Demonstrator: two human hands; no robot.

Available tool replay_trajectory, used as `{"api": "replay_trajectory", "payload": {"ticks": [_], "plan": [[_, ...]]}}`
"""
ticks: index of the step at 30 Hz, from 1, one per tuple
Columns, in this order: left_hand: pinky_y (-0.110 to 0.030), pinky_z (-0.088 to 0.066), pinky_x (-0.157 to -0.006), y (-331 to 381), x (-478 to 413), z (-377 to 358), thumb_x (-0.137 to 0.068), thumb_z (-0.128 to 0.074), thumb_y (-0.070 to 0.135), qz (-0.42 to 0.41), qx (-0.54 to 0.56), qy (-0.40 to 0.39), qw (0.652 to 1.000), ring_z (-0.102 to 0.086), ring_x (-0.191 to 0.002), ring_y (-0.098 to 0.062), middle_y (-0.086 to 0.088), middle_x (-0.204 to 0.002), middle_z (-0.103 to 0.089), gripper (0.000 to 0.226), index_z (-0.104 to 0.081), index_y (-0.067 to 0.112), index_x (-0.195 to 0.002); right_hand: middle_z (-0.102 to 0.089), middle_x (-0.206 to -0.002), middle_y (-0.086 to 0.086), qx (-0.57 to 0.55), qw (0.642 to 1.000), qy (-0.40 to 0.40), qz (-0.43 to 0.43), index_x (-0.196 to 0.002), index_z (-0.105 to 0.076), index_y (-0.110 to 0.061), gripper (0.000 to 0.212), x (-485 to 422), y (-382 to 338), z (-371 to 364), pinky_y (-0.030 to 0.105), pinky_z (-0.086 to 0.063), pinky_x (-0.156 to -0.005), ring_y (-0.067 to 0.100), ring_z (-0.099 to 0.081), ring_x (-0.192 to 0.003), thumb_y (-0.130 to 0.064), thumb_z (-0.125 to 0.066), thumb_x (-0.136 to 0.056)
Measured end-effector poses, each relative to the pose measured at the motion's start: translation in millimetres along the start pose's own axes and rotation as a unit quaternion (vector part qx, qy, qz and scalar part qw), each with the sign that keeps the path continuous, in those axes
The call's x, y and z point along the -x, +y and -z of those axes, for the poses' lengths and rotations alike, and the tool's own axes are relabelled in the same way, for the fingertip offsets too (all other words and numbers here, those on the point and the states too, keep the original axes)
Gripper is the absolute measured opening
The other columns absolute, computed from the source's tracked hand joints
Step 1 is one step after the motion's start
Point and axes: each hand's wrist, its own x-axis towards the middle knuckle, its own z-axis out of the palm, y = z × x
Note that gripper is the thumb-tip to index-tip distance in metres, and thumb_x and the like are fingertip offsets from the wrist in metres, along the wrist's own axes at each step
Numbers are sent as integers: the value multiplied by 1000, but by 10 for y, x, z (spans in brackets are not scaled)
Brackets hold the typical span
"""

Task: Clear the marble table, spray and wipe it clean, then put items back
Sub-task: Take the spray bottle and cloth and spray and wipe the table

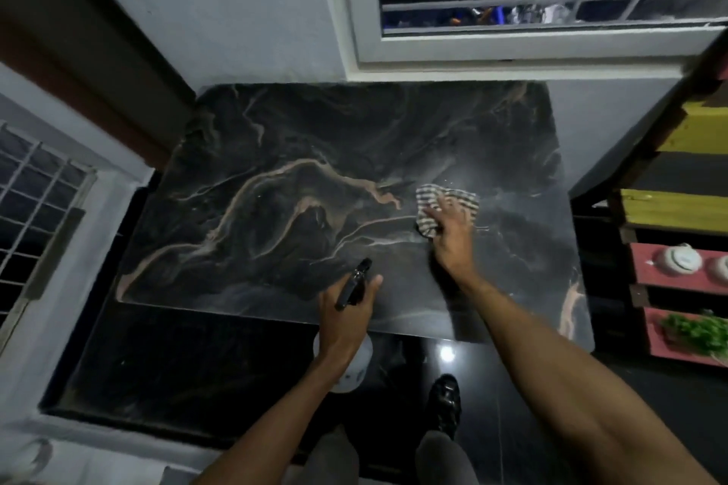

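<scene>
A right hand [451, 224] presses a striped grey-and-white cloth [433, 201] flat on the dark veined marble tabletop [275, 189], mid-wipe; the left hand [346, 311] grips a black-nozzled white spray bottle [352, 283] at the near edge. Unwiped left side likely next.

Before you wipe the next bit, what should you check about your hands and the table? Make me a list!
1. The dark veined marble table is cleared of items: ok, only the cloth lies on it.
2. The grey-and-white striped cloth lies on the table under the right hand: ok, the fingers are spread on top of it.
3. The white spray bottle with a black trigger is gripped by the left hand: ok, at the table's near edge.
4. The way across the table to the left of the cloth is free: ok.
5. That left part has spray on it: cannot tell, too dark.
</scene>
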Motion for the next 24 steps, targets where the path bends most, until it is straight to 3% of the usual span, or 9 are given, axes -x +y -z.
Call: {"api": "replay_trajectory", "payload": {"ticks": [2, 4, 6, 9, 11, 14, 17, 22, 24], "plan": [[-37, -54, -63, -113, -52, 226, -93, -74, 38, 4, 7, 2, 1000, -64, -60, -16, 5, -58, -64, 39, -62, 18, -61, -37, -156, 17, -1, 1000, 3, 13, -132, -61, -12, 55, 63, -316, -320, 56, -10, -122, 40, -26, -147, -4, -47, -79], [-38, -55, -67, -231, -95, 509, -93, -74, 36, 2, 16, 13, 1000, -68, -67, -14, 4, -65, -68, 33, -68, 14, -70, -34, -159, 11, 9, 985, -75, 158, -135, -59, -13, 46, 406, -653, -810, 54, -11, -122, 34, -21, -150, -7, -47, -91], [-39, -56, -68, -333, -120, 777, -93, -74, 35, 11, 19, 22, 1000, -68, -67, -12, 0, -65, -69, 31, -69, 12, -72, -36, -158, 6, 9, 963, -124, 238, -133, -61, -17, 52, 592, -785, -1030, 54, -12, -122, 30, -22, -151, -3, -49, -84], [-41, -52, -64, -620, -169, 1248, -93, -75, 30, 29, 0, 57, 998, -65, -58, -16, -3, -56, -64, 38, -62, 11, -63, -39, -157, 7, 3, 993, -50, 107, -130, -63, -19, 63, 417, -1079, -1290, 56, -10, -121, 31, -24, -150, -14, -45, -70], [-41, -53, -63, -824, -199, 1560, -92, -75, 33, 23, -15, 71, 997, -67, -59, -16, -1, -57, -66, 37, -64, 11, -65, -34, -159, 9, -17, 998, -20, 57, -134, -61, -16, 63, 482, -1505, -1703, 55, -7, -122, 26, -16, -152, -5, -49, -73], [-37, -58, -67, -1016, -236, 1931, -90, -70, 38, -4, -26, 97, 995, -73, -70, -15, 0, -72, -76, 30, -76, 11, -78, -29, -161, 3, -41, 972, -137, 184, -145, -47, -12, 57, 883, -2215, -2379, 50, -6, -124, 16, -9, -153, 1, -50, -90], [-37, -59, -67, -1185, -291, 2159, -89, -67, 44, 8, -32, 100, 994, -73, -68, -17, -1, -70, -75, 36, -74, 12, -77, -31, -161, 4, 25, 956, -181, 230, -143, -49, -17, 72, 971, -2175, -2270, 50, -6, -124, 29, -14, -153, 5, -51, -75], [-28, -48, -57, -1166, -301, 2126, -90, -77, 28, 19, -35, 93, 995, -61, -54, -9, 6, -53, -60, 37, -58, 14, -61, -29, -161, 4, 0, 998, -36, 57, -139, -56, -21, 75, 1138, -1608, -1719, 52, -6, -123, 30, -15, -153, -11, -48, -65], [-21, -45, -59, -1135, -247, 2020, -90, -78, 26, 17, -36, 78, 996, -61, -56, -6, 9, -56, -61, 33, -61, 17, -63, -27, -162, 4, 9, 992, -89, 93, -142, -53, -21, 79, 1304, -1778, -1850, 56, -7, -123, 27, -10, -154, 0, -53, -66]]}}
